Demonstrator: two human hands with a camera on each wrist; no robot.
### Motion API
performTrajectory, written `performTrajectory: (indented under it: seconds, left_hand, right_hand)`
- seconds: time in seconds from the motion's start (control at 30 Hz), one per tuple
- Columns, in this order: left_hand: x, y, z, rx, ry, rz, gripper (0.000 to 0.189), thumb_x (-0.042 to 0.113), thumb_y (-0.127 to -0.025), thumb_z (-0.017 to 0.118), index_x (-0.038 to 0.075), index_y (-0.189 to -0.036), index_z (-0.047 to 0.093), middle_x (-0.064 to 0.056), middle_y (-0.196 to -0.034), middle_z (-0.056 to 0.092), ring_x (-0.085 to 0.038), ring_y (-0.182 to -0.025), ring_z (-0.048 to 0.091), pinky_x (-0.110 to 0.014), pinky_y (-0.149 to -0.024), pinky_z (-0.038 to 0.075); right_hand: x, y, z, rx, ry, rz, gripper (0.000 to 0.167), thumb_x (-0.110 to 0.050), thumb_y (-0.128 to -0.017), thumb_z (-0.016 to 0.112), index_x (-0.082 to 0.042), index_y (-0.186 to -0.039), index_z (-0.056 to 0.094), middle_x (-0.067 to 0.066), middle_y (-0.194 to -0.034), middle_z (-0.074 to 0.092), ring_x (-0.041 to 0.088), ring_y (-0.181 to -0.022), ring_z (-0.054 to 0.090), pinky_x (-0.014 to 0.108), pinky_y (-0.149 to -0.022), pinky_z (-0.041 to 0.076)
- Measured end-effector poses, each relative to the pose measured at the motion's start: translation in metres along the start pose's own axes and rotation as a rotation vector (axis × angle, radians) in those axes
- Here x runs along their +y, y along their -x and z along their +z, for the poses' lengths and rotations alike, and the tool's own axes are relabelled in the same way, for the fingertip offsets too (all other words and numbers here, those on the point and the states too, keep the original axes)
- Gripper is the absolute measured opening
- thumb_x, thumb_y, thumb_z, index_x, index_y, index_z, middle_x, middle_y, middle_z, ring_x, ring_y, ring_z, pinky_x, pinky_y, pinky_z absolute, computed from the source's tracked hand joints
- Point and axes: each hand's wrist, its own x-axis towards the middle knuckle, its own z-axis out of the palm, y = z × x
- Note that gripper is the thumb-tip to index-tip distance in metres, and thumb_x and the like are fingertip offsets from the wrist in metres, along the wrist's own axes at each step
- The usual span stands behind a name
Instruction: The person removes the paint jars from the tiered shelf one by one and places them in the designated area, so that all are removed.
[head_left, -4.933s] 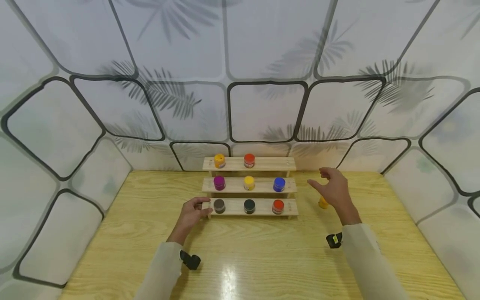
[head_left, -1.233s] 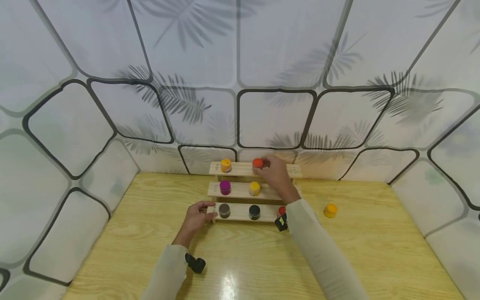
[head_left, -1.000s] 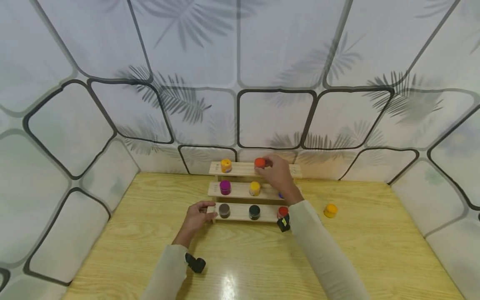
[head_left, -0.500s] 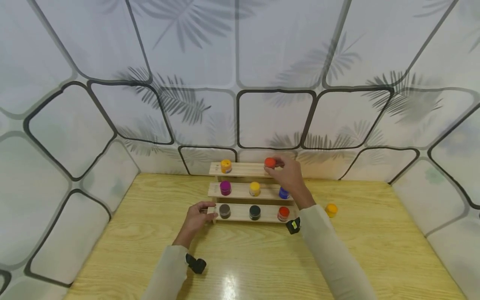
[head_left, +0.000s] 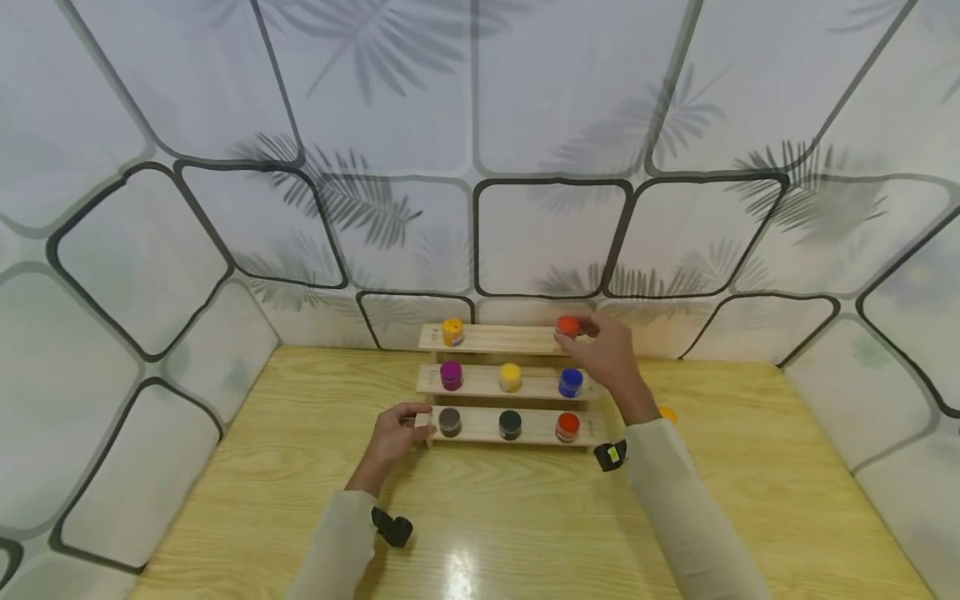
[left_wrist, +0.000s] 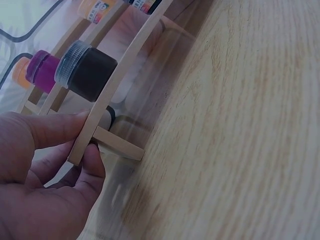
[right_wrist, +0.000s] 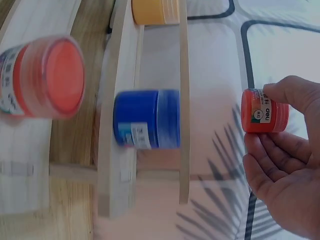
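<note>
My right hand (head_left: 609, 354) pinches a red paint jar (head_left: 567, 326) between thumb and fingers, at the right end of the top board of a three-tier wooden rack (head_left: 517, 337). In the right wrist view this jar (right_wrist: 265, 111) shows its printed label, with the thumb on one side and fingertips on the other. My left hand (head_left: 388, 437) grips the left end of the rack's lowest board, and the left wrist view shows thumb and fingers around that board end (left_wrist: 80, 145). Close to those fingers stands a dark grey paint jar (left_wrist: 92, 74).
An orange jar (head_left: 452, 332) stands at the top board's left. Purple (head_left: 451, 375), yellow (head_left: 510, 377) and blue (head_left: 570, 382) jars line the middle board. The lowest holds grey, blackish (head_left: 510, 425) and red (head_left: 567, 427) jars. Another orange jar (head_left: 667, 414), partly hidden by my right arm, is on the table.
My right hand came from beside the rack to the red jar at the top board's middle, then moved right with it to the right end. My left hand kept its grip on the rack.
</note>
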Motion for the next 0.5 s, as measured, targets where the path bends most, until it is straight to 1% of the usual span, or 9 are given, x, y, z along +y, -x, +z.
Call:
performTrajectory:
  seconds: [0.03,0.13,0.2,0.23,0.27,0.33,0.37,0.43,0.5]
  left_hand:
    - [0.001,0.000,0.000,0.000,0.005,0.000,0.034,0.008,-0.084,0.069,0.001,-0.117,0.064,-0.020,-0.137,0.048,-0.034,-0.126,0.044,-0.048,-0.101,0.040]
    - [0.013,0.009,0.000,-0.011,0.007,-0.001,0.034,0.005,-0.085,0.067,-0.003,-0.118,0.062,-0.021,-0.132,0.051,-0.031,-0.117,0.047,-0.040,-0.093,0.043]
    - [0.014,0.010,0.000,-0.009,0.010,0.002,0.035,0.005,-0.084,0.068,-0.003,-0.118,0.062,-0.021,-0.128,0.053,-0.028,-0.109,0.047,-0.034,-0.087,0.043]
    - [0.014,0.010,0.000,-0.006,0.008,0.000,0.035,0.005,-0.084,0.068,-0.003,-0.117,0.062,-0.020,-0.128,0.053,-0.028,-0.108,0.047,-0.033,-0.086,0.043]
    - [0.014,0.010,0.000,-0.002,0.004,-0.005,0.034,0.005,-0.084,0.068,-0.003,-0.117,0.062,-0.020,-0.128,0.053,-0.027,-0.110,0.047,-0.033,-0.087,0.043]
    - [0.005,0.004,0.001,0.008,0.006,-0.003,0.034,0.006,-0.084,0.069,-0.001,-0.117,0.063,-0.019,-0.126,0.054,-0.026,-0.109,0.048,-0.033,-0.086,0.043]
    - [0.002,0.001,0.001,0.015,0.002,-0.003,0.034,0.007,-0.083,0.070,0.000,-0.116,0.064,-0.017,-0.125,0.055,-0.025,-0.107,0.048,-0.031,-0.084,0.043]
    - [0.000,0.000,0.001,0.021,0.000,-0.007,0.033,0.007,-0.083,0.070,0.001,-0.116,0.065,-0.017,-0.124,0.056,-0.025,-0.108,0.049,-0.030,-0.084,0.043]
    - [-0.001,0.000,0.001,0.022,0.000,-0.003,0.033,0.006,-0.083,0.070,0.001,-0.115,0.065,-0.018,-0.122,0.056,-0.026,-0.105,0.049,-0.029,-0.079,0.044]
  right_hand:
    - [0.001,0.000,-0.002,0.000,0.000,0.006,0.035,-0.022,-0.081,0.074,-0.006,-0.111,0.068,0.017,-0.100,0.068,0.030,-0.093,0.063,0.045,-0.087,0.050]
    - [0.005,0.001,-0.008,-0.002,0.009,0.028,0.034,-0.023,-0.082,0.073,-0.006,-0.111,0.068,0.017,-0.101,0.068,0.030,-0.094,0.063,0.045,-0.087,0.049]
    - [0.008,0.002,-0.011,-0.001,0.013,0.037,0.034,-0.024,-0.083,0.072,-0.006,-0.112,0.067,0.017,-0.102,0.067,0.031,-0.095,0.062,0.045,-0.089,0.049]
    - [0.010,0.002,-0.013,0.002,0.012,0.039,0.034,-0.023,-0.083,0.072,-0.006,-0.111,0.067,0.018,-0.103,0.067,0.031,-0.096,0.062,0.046,-0.089,0.049]
    - [0.012,0.003,-0.014,0.007,0.015,0.042,0.034,-0.023,-0.083,0.071,-0.005,-0.112,0.067,0.018,-0.103,0.067,0.032,-0.096,0.062,0.046,-0.088,0.049]
    - [0.014,0.004,-0.018,0.015,0.020,0.045,0.035,-0.023,-0.083,0.071,-0.005,-0.112,0.067,0.019,-0.102,0.067,0.034,-0.097,0.062,0.047,-0.088,0.049]
    - [0.015,0.004,-0.020,0.016,0.019,0.046,0.036,-0.023,-0.083,0.071,-0.004,-0.113,0.066,0.020,-0.103,0.067,0.034,-0.098,0.062,0.047,-0.089,0.048]
    - [0.017,0.005,-0.024,0.021,0.025,0.053,0.037,-0.023,-0.083,0.071,-0.003,-0.115,0.066,0.021,-0.104,0.066,0.035,-0.099,0.062,0.048,-0.088,0.048]
    - [0.020,0.006,-0.028,0.021,0.031,0.063,0.039,-0.024,-0.084,0.070,-0.003,-0.116,0.065,0.021,-0.106,0.066,0.036,-0.101,0.061,0.049,-0.089,0.048]
